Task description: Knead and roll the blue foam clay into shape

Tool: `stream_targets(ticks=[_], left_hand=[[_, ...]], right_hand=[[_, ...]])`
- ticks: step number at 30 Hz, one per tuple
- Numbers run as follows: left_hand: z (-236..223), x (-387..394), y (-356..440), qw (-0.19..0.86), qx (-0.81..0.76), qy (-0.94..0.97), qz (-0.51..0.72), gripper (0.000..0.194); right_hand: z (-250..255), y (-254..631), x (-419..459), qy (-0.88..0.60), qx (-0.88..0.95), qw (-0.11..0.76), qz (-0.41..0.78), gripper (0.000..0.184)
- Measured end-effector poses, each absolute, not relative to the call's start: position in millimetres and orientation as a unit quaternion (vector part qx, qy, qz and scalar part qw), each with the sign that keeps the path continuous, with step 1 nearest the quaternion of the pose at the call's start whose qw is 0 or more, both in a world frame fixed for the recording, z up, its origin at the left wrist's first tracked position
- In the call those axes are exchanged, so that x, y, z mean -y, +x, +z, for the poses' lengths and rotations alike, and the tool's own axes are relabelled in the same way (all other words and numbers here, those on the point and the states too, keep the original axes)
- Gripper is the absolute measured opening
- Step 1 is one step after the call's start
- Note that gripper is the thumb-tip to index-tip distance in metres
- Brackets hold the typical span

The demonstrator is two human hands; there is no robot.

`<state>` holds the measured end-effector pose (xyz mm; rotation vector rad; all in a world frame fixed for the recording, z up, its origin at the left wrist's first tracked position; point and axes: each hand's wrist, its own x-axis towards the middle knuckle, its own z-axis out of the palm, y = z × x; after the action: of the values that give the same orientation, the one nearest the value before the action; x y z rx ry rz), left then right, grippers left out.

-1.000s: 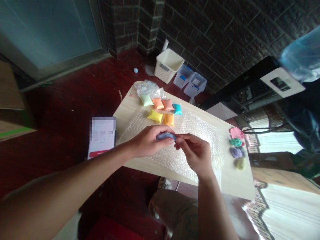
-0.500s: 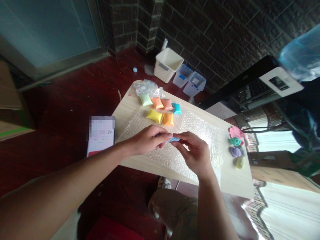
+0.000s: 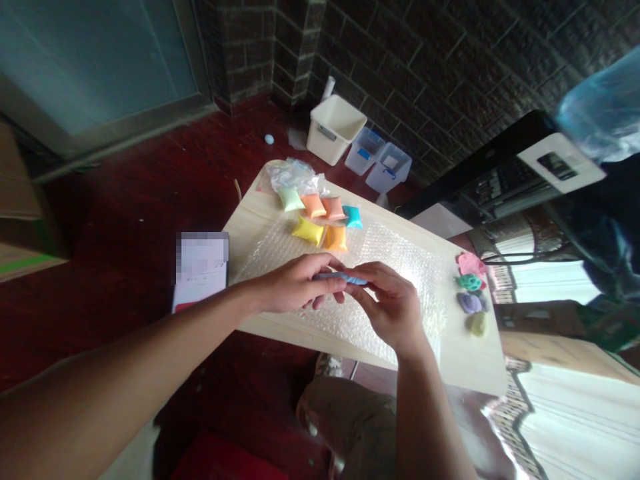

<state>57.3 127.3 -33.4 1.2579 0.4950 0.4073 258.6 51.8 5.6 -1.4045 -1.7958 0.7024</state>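
Note:
Between my two hands is a flattened strip of blue modelling clay (image 3: 354,279), held above the bubble wrap. My left hand (image 3: 305,283) grips its left part between thumb and fingers. With fingertips and thumb, my right hand (image 3: 387,297) pinches the right end. Just beyond my hands lie several small packets of clay: a yellow packet (image 3: 308,231), an orange packet (image 3: 335,239), a pale green packet (image 3: 291,199) and a turquoise packet (image 3: 353,217). At the table's right end sit shaped clay pieces: pink clay (image 3: 471,263), green clay (image 3: 470,283), purple clay (image 3: 470,303) and yellowish clay (image 3: 478,324).
Bubble wrap (image 3: 400,260) covers much of the wooden table (image 3: 467,363). Crumpled clear plastic (image 3: 295,175) lies at the far left corner. A phone (image 3: 203,277) is at the left edge. A white basket (image 3: 330,137) and clear bins (image 3: 389,168) stand on the floor behind.
My left fingers have shifted and opened a little around the blue clay, so more of its length shows. My right hand stays nearly in place, still pinching its end.

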Motion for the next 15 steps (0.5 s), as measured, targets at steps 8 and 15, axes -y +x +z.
stream_targets(ticks=[8, 15], left_hand=[[-29, -129, 55, 0.707, -0.275, 0.631, 0.163, 0.032], [-26, -132, 51, 0.792, -0.191, 0.567, 0.12, 0.041]], right_hand=[[-2, 261, -51, -0.566, 0.65, 0.387, 0.328, 0.013], [9, 262, -50, -0.515, 0.692, 0.373, 0.342, 0.029]])
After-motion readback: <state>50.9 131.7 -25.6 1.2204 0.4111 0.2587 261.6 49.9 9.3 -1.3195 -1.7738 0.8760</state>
